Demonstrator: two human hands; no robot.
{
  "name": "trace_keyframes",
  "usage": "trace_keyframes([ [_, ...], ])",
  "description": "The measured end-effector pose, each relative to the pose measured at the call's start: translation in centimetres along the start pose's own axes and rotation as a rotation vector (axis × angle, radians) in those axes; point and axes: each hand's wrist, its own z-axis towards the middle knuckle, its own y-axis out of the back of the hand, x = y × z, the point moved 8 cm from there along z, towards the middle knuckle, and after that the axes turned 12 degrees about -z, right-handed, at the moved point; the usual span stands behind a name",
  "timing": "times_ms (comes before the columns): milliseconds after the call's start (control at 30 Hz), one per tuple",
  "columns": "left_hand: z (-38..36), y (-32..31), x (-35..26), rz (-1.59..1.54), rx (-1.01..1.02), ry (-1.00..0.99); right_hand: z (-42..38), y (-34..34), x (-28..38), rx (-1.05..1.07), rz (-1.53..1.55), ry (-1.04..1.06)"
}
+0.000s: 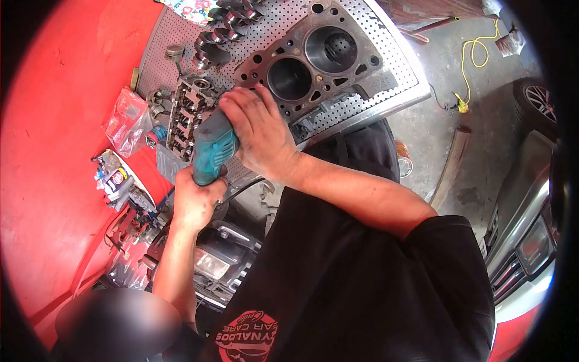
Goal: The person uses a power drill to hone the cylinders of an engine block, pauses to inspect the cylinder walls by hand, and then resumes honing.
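Note:
My left hand (196, 196) is closed around the lower end of a teal and dark grey power tool (211, 155) with vent slots in its side. My right hand (260, 134) lies over the tool's upper end, fingers curled over the dark part. The tool's working end is hidden, so its exact kind cannot be told. Just beyond my right hand sits an engine block (301, 102) with two large round bores facing up. A cylinder head with valve springs (186, 114) lies left of the tool.
Engine block and crankshaft (220, 37) lie on a perforated metal table (392, 102). A piston (175, 53) stands near its left edge. Plastic bags (126, 120) and small containers are at left. A yellow cord (463, 66) lies on the floor; a car (525, 247) stands at right.

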Motion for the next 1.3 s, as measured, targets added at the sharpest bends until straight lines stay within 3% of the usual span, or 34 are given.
trace_keyframes([
  [267, 1.8, -1.4, 0.1, 0.001, -0.01, 0.009, -0.7, 0.4, -1.7, 0.0, -0.046, -0.086],
  [600, 1.9, -0.8, -1.1, -0.015, 0.093, -0.066, -1.2, 0.5, 0.7, -0.221, -0.001, -0.105],
  [900, -3.3, 4.4, -4.0, 0.019, 0.078, -0.187, -0.5, 2.3, 7.5, -0.612, -0.009, -0.124],
  [1300, -7.7, 7.5, -5.9, 0.156, -0.038, -0.281, 0.3, 3.3, 10.8, -0.676, 0.129, -0.042],
])
